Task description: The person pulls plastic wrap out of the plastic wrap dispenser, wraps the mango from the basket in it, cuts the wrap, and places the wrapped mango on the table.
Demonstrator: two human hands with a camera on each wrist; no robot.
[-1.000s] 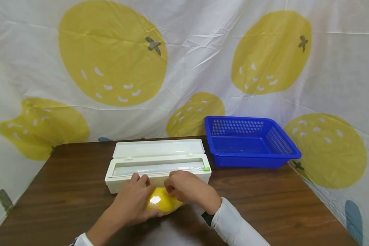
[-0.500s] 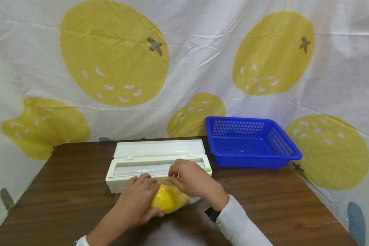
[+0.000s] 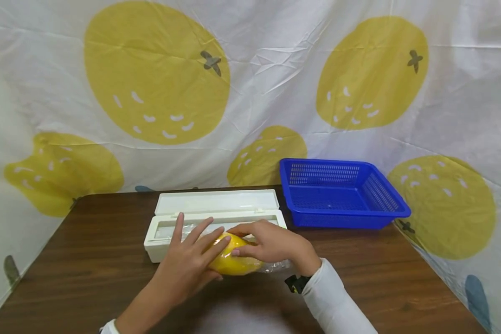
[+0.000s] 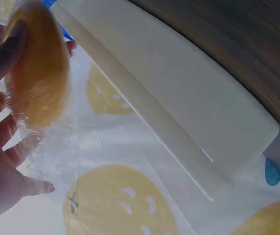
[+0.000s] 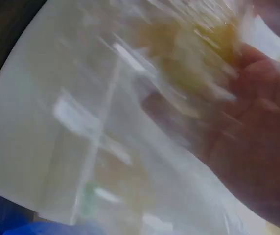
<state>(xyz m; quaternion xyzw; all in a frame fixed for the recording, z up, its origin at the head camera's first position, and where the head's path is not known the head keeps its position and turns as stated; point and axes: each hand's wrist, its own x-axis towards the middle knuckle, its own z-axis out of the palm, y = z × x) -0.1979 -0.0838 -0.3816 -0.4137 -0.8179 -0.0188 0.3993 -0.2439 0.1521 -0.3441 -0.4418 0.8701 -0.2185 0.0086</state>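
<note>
A smooth, oblong yellow fruit (image 3: 235,263) in clear plastic wrap (image 3: 275,266) is held between both hands, raised off the table before the wrap dispenser; its exact kind is unclear. My left hand (image 3: 185,260) holds its left side, thumb low and the other fingers spread. My right hand (image 3: 271,241) grips the right side between thumb and fingers. In the left wrist view, the fruit (image 4: 39,73) shows wrinkled film trailing below. Loose film (image 5: 130,122) blurs much of the right wrist view, partly covering the right hand (image 5: 257,127).
The white plastic-wrap dispenser (image 3: 158,250) stands just behind the hands, its lid (image 3: 217,200) raised. A blue perforated basket (image 3: 338,218) sits at the back right of the brown wooden table (image 3: 359,287). A fruit-printed cloth (image 3: 267,83) hangs behind.
The fruit has risen from the table and turned in the hands. The left fingers have spread; the right hand has come from above the film to the fruit's right side.
</note>
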